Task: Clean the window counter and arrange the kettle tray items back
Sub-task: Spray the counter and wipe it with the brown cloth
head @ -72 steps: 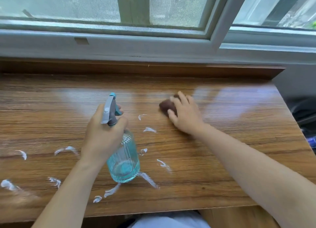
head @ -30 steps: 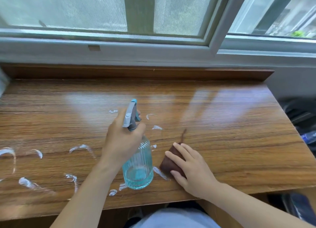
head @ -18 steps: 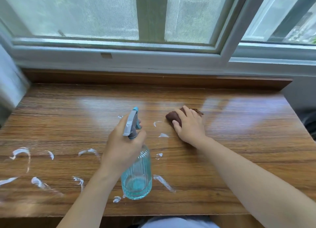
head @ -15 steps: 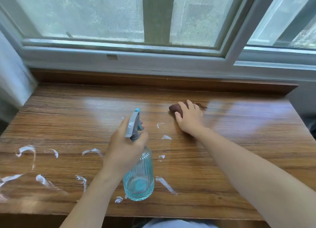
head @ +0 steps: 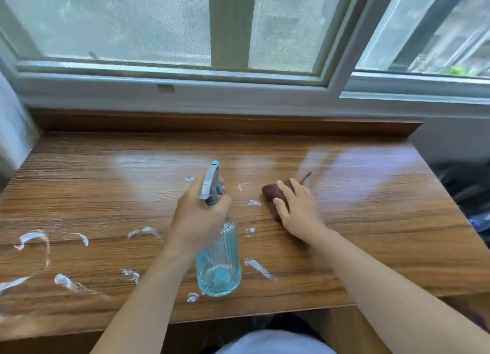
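The wooden window counter (head: 371, 234) carries several white foam smears (head: 258, 268) across its left and middle. My left hand (head: 196, 221) grips the neck of a clear teal spray bottle (head: 218, 263) with a grey trigger, held upright over the counter's middle. To its right, my right hand (head: 298, 210) presses flat on a brown cloth (head: 273, 194) lying on the wood. No kettle or tray is in view.
A raised wooden ledge (head: 212, 125) and the grey window frame (head: 238, 99) run along the back. A pale wall (head: 13, 130) closes the left end. Dark objects (head: 469, 189) lie past the counter's right edge. The front edge is close to my body.
My right hand has slid the cloth from the back of the counter toward me a little. The bottle in my left hand has stayed about where it was.
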Demonstrator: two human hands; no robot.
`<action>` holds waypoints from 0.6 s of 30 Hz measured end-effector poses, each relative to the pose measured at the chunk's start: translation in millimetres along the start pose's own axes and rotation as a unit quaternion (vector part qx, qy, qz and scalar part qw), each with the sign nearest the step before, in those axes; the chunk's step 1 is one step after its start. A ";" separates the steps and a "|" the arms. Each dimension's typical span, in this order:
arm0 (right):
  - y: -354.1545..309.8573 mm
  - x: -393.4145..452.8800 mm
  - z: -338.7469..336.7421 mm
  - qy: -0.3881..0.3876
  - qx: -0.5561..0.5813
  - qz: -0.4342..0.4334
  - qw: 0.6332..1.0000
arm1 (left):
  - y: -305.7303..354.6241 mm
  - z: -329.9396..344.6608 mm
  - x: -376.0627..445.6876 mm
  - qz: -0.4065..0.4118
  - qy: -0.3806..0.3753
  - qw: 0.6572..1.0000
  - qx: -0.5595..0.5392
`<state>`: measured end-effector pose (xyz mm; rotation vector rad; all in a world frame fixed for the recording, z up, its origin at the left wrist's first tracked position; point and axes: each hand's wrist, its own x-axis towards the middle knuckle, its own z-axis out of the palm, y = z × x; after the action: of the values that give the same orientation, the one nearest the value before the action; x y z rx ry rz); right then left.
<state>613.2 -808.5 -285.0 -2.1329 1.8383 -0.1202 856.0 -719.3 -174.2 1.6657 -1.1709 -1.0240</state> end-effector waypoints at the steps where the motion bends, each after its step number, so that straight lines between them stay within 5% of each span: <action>1: 2.0 -18.0 1.9 0.004 0.003 0.009 1.000 | -3.0 1.2 -0.2 -0.011 -0.017 1.000 -0.009; 10: 3.9 -138.3 16.2 0.054 0.065 0.073 0.994 | -27.6 17.5 -22.9 -0.032 -0.143 0.989 -0.004; 18: 20.4 -104.6 19.8 0.085 0.092 0.067 0.990 | -38.9 20.1 -64.4 -0.056 -0.164 0.984 0.037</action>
<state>581.7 -705.3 -294.6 -1.9189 1.9734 -0.4351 833.3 -652.6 -207.1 1.6768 -1.3509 -1.3800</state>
